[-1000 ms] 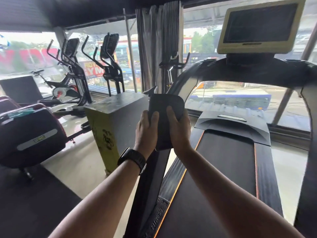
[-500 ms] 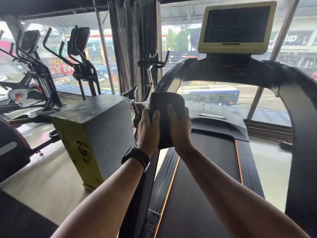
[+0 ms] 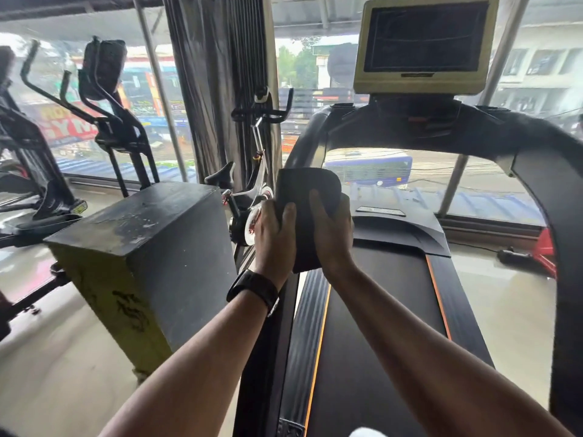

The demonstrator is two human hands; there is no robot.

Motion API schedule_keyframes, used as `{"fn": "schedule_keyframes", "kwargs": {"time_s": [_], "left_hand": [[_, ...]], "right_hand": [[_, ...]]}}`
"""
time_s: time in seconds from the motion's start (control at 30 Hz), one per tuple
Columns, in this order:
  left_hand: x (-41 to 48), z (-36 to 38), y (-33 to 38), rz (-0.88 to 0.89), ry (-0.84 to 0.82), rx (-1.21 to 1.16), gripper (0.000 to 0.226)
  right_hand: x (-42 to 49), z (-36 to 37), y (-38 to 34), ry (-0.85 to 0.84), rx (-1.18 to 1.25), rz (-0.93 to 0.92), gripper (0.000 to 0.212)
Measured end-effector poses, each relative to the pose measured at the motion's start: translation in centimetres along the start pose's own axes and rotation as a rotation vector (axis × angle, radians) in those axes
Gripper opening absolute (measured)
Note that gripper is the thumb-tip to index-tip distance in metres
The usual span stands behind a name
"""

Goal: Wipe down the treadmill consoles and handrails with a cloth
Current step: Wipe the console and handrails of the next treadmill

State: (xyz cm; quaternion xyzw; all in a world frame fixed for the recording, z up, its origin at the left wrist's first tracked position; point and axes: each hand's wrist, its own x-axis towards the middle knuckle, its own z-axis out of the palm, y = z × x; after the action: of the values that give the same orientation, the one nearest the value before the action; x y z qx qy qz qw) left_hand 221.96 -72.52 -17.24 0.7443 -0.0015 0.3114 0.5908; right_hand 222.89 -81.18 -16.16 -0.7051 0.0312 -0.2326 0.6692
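A dark folded cloth [image 3: 304, 212] is held up in front of me over the treadmill's left side. My left hand [image 3: 273, 234] grips its left edge, thumb on the front. My right hand [image 3: 331, 231] grips its right edge the same way. The treadmill console [image 3: 424, 45], a beige-framed dark screen, stands ahead at upper right. Its black handrail frame [image 3: 504, 134] arches below the screen, and the left handrail [image 3: 303, 146] curves down behind the cloth. The belt [image 3: 378, 326] with orange trim runs under my arms.
A grey and yellow box [image 3: 142, 257] stands on the floor to the left of the treadmill. A spin bike [image 3: 252, 171] sits behind it by the curtain [image 3: 220, 89]. Elliptical machines [image 3: 104, 105] line the window at far left. A red object [image 3: 545, 250] lies on the floor at right.
The view has swung to the right and moved closer to the treadmill. Both hands keep the same hold on the cloth, which stays at chest height.
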Motion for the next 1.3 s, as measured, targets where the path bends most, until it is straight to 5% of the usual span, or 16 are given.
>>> {"fn": "schedule_keyframes", "kwargs": {"time_s": [0.4, 0.73, 0.9, 1.07, 1.23, 1.3], "left_hand": [[10.2, 7.5, -6.8, -0.007, 0.206, 0.127, 0.021], [15.4, 9.3, -4.7, -0.41, 0.209, 0.396, 0.017], [16.2, 9.1, -6.9, -0.628, 0.122, 0.445, 0.038], [15.0, 8.7, -10.8, -0.752, 0.019, 0.478, 0.061], [13.4, 8.8, -13.5, -0.76, -0.035, 0.422, 0.074], [12.4, 8.9, -14.4, -0.761, -0.008, 0.398, 0.09]], "right_hand": [[14.2, 5.9, 5.7, -0.098, -0.114, -0.167, 0.041], [22.9, 8.3, 3.3, -0.472, -0.39, -0.268, 0.041], [24.6, 10.9, 4.2, -0.64, -0.511, -0.335, 0.049], [25.0, 13.2, 7.2, -0.779, -0.64, -0.561, 0.053], [25.0, 13.9, 10.1, -0.902, -0.95, -0.928, 0.031], [23.9, 13.5, 10.8, -1.016, -0.996, -1.009, 0.043]]}}
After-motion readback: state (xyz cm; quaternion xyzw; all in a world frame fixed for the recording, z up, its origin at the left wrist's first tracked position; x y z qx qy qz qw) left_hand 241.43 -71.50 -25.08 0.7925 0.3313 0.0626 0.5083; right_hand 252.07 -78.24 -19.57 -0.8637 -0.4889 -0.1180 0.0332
